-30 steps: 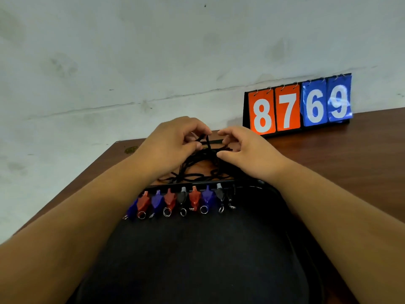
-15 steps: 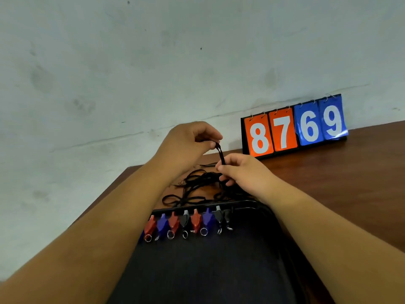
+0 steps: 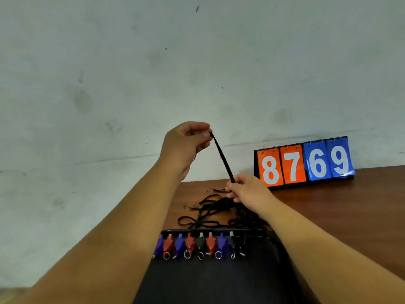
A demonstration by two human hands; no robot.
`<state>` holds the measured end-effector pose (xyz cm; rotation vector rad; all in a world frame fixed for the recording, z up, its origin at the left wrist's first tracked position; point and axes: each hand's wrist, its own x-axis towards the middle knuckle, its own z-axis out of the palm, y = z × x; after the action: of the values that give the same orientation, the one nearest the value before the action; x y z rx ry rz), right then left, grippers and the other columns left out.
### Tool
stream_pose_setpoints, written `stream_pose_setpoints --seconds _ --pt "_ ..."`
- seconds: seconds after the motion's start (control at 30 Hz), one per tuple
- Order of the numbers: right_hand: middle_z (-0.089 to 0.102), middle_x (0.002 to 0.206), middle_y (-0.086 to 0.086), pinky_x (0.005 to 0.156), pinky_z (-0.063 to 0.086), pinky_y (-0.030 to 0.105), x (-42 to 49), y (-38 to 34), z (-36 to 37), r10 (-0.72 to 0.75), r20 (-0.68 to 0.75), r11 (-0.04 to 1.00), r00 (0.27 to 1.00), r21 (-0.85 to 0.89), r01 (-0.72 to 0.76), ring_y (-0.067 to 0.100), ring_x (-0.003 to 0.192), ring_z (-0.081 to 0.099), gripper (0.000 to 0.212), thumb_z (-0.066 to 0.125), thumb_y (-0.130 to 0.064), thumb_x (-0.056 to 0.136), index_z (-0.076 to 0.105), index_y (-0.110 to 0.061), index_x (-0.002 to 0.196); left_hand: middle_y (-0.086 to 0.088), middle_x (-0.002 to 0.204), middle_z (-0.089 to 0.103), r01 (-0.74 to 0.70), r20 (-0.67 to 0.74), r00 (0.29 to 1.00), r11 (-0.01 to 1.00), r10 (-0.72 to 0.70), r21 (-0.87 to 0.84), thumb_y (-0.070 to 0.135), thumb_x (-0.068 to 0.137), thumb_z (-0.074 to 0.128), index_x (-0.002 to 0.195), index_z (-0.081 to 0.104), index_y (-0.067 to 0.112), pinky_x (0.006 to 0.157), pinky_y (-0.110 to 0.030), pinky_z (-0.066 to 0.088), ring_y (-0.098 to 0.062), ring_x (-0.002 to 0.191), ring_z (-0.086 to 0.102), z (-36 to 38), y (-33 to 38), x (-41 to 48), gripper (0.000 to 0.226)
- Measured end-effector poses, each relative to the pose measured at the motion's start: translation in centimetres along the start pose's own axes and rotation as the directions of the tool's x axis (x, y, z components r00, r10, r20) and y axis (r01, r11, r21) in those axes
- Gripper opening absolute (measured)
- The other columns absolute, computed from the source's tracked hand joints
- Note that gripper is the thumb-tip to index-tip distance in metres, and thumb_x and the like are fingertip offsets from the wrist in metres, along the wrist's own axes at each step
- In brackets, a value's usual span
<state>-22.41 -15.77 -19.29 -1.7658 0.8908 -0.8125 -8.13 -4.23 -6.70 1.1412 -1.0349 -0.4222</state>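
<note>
Lifted well above where it was half a second ago, the left hand now pinches the top end of one black cord between thumb and curled fingers. The right hand has stayed low over the table, pinching the same cord further down, so the length between them runs straight and taut. Judging by this, the step is drawing a single cord free of the tangle. It would go best if the right hand lets the cord slide through a light pinch and steadies the heap while the left pulls slowly upward and stops at any snag, since a hard tug would probably tighten knots or drag the heap along. Nearest the camera lies a black case, and along its far edge runs a row of whistle-like pieces with metal rings: three purple, three red and two black that I can count, with a ninth small thing at the right end too unclear to name. Just beyond the case the tangle rests on the table; how many cords it holds cannot be told. Farther back stands a flip scoreboard with four cards, two orange reading 8 and 7 and two blue reading 6 and 9, against a pale stained wall.
</note>
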Motion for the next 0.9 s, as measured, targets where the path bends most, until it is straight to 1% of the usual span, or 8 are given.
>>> stream_pose_setpoints --seconds 0.23,0.33,0.43,0.57,0.67,0.73,0.8,0.9 --pt "0.08 0.096 0.0 0.091 0.063 0.044 -0.5 -4.8 -1.4 -0.044 -0.082 0.983 0.996 -0.18 0.029 0.022 0.094 0.076 0.015 0.057 -0.024 0.104 0.072 -0.022 0.101 -0.01 0.099 0.082 -0.029 -0.096 0.995 0.986 0.013 -0.162 -0.01 0.096 0.071 0.108 0.078 0.004 0.089 -0.029 0.063 -0.021 0.095 0.079 -4.1 5.8 0.1 0.02" --pt "0.08 0.102 0.0 0.09 0.064 0.041 -1.3 -7.2 -2.3 -0.072 -0.122 0.989 0.99 -0.138 0.055 0.016 0.088 0.076 0.014 0.059 -0.02 0.105 0.072 -0.017 0.106 -0.01 0.098 0.081 -0.054 -0.131 0.991 0.981 0.03 -0.186 -0.01 0.097 0.071 0.107 0.078 0.005 0.091 -0.029 0.063 -0.022 0.095 0.079 -6.0 7.8 -0.4 0.019" --pt "0.08 0.104 0.005 0.089 0.064 0.043 -2.4 -8.9 -3.2 -0.093 -0.144 0.993 0.985 -0.079 0.083 0.02 0.086 0.075 0.012 0.062 -0.018 0.106 0.073 -0.012 0.108 -0.012 0.103 0.081 -0.078 -0.162 0.986 0.98 0.048 -0.185 -0.008 0.097 0.072 0.108 0.077 0.006 0.088 -0.027 0.062 -0.022 0.097 0.079 -8.0 9.5 -1.2 0.019" --pt "0.08 0.104 0.001 0.086 0.062 0.04 -4.5 -11.0 -4.0 -0.161 -0.152 0.981 0.975 -0.132 0.141 0.014 0.084 0.073 0.012 0.065 -0.024 0.105 0.074 -0.016 0.107 -0.013 0.108 0.079 -0.081 -0.201 0.978 0.985 0.049 -0.153 -0.003 0.096 0.076 0.112 0.077 0.007 0.081 -0.021 0.06 -0.022 0.097 0.08 -10.3 11.3 -2.7 0.019" --pt "0.079 0.101 -0.008 0.073 0.055 0.03 -6.5 -12.6 -4.4 -0.238 -0.151 0.952 0.959 -0.233 0.2 0.015 0.088 0.071 0.015 0.062 -0.03 0.107 0.075 -0.022 0.105 -0.014 0.11 0.08 -0.105 -0.198 0.975 0.994 0.099 -0.019 -0.001 0.096 0.076 0.109 0.078 0.01 0.076 -0.018 0.06 -0.027 0.105 0.08 -12.1 12.3 -3.7 0.017" --pt "0.077 0.099 -0.011 0.068 0.049 0.029 -7.5 -13.3 -4.7 -0.279 -0.137 0.923 0.951 -0.312 0.226 0.017 0.083 0.067 0.018 0.059 -0.032 0.108 0.075 -0.026 0.101 -0.008 0.105 0.082 -0.147 -0.157 0.971 0.966 0.182 0.211 0.004 0.096 0.076 0.106 0.081 0.017 0.081 -0.021 0.061 -0.023 0.1 0.081 -13.5 12.8 -4.5 0.017" --pt "0.077 0.1 -0.013 0.061 0.047 0.025 -8.4 -13.6 -5.0 -0.294 -0.116 0.903 0.949 -0.358 0.237 0.016 0.072 0.063 0.019 0.057 -0.032 0.11 0.074 -0.027 0.103 0.003 0.095 0.083 -0.176 -0.087 0.967 0.871 0.241 0.458 0.01 0.097 0.076 0.105 0.083 0.023 0.084 -0.021 0.058 -0.013 0.089 0.08 -14.8 13.2 -5.2 0.017" --pt "0.077 0.1 -0.015 0.062 0.042 0.023 -10.1 -13.6 -5.5 -0.317 -0.101 0.871 0.943 -0.424 0.247 0.014 0.077 0.064 0.02 0.056 -0.033 0.11 0.074 -0.03 0.105 0.007 0.088 0.08 -0.167 -0.018 0.972 0.744 0.234 0.648 0.015 0.099 0.074 0.101 0.082 0.029 0.066 -0.016 0.046 -0.008 0.08 0.074 -16.2 13.8 -6.6 0.016"
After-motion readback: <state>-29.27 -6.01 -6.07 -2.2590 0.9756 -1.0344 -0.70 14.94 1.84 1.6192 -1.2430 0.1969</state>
